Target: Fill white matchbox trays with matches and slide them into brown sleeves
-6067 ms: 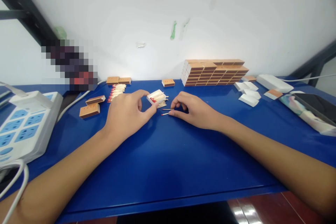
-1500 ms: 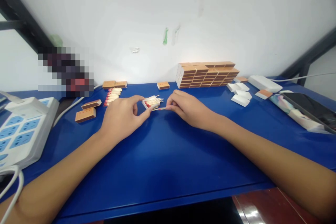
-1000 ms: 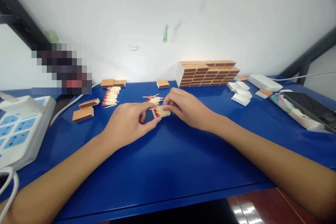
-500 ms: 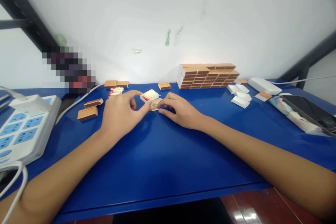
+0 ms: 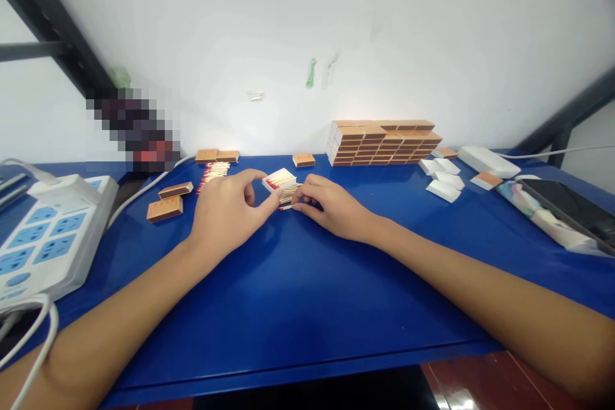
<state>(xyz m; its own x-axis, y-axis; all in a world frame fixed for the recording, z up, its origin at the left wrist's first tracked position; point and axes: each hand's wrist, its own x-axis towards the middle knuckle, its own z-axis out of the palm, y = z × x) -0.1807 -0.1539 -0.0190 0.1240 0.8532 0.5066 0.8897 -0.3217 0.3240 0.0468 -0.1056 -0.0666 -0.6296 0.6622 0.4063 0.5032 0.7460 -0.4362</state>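
Observation:
My left hand [image 5: 230, 208] is closed, pinching a small white matchbox tray [image 5: 280, 180] between thumb and fingers. Red-headed matches lie inside the tray. Just beyond it on the right is a loose pile of matches [image 5: 289, 195] on the blue table. My right hand [image 5: 331, 205] is at this pile with thumb and fingertips pressed together. A single match [image 5: 286, 207] sticks out from those fingertips, its red head to the left. Another heap of matches [image 5: 216, 170] lies behind my left hand, partly covered by it.
A stack of matchboxes [image 5: 384, 143] stands against the wall. Single matchboxes [image 5: 303, 159] lie at the back and left [image 5: 164, 209]. White empty trays [image 5: 444, 190], a phone [image 5: 571, 205] and a white device [image 5: 489, 161] are on the right; a power strip [image 5: 62, 237] is on the left.
My right thumb and fingers have drawn together on a match at the pile's edge. My left hand still holds the tray in much the same place. The view has shifted slightly.

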